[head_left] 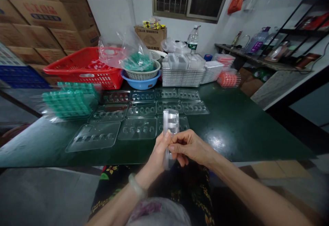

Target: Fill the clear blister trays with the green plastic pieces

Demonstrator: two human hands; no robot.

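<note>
A slim stack of clear plastic trays (171,119) stands on edge between my hands, just over the table's front edge. My left hand (158,152) is closed round its left side, with the thumb on the near face. Thumb and forefinger of my right hand (194,147) pinch the stack's right edge; how many trays they grip is hidden. Just beyond, similar clear plastic trays lie flat in rows, among them a large front one (94,137), a middle one (138,128) and a far right one (195,107).
On the green table (231,126), green packs (69,102) lie at left. Behind stand a red basket (84,71), a blue basin (141,82) under a colander, stacked clear trays (182,76) with a water bottle (192,40) behind, and orange-red packs (228,78). Cardboard boxes (43,10) rise far left.
</note>
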